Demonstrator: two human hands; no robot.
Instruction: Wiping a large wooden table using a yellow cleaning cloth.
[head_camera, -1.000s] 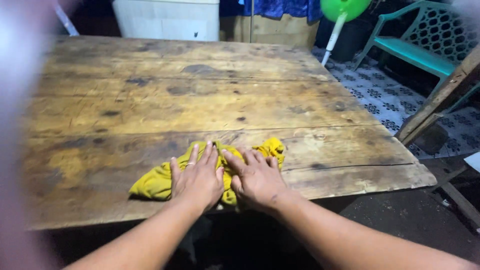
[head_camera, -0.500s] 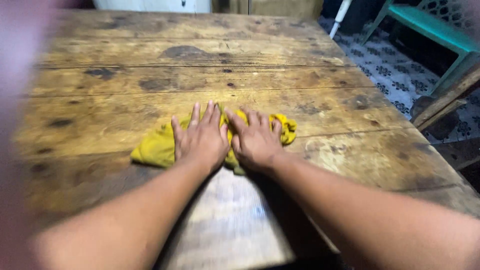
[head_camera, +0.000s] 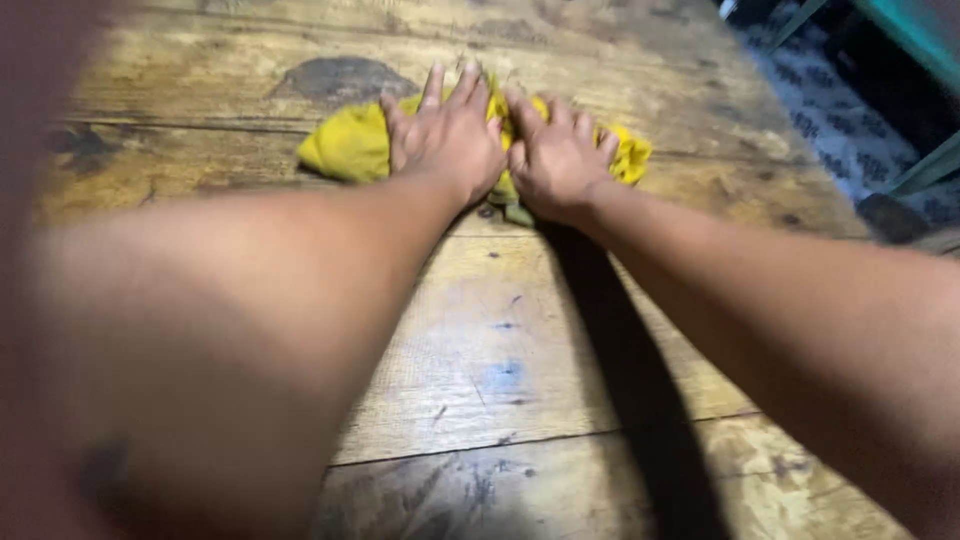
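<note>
- Both hands press flat on one crumpled yellow cloth (head_camera: 352, 146), which now lies far out on the wooden table (head_camera: 500, 360), near its far planks; a second ago it sat close to the near edge.
- The left hand (head_camera: 447, 135) lies palm down with fingers spread wide over the middle of the cloth, gripping nothing, only bearing down on it.
- The right hand (head_camera: 556, 155) lies just beside it, thumbs almost touching, also flat and open, covering the right part of the cloth.
- Both forearms are now stretched nearly straight and fill the lower part of the view, where before they were bent and short; the person has leaned in behind the push.
- A paler, faintly shiny streak of wood runs from the near planks up to the cloth, along the path the cloth has travelled. It looks like a wiped band, though the blur makes this uncertain.
- A dark round stain (head_camera: 340, 78) on the wood sits just beyond the left end of the cloth, touching or nearly touching it.
- Count: two hands, one cloth, one table, one large dark stain by the cloth.
- At the upper right, a patterned floor (head_camera: 850, 110) and the edge of a teal chair (head_camera: 915, 30) show.
</note>
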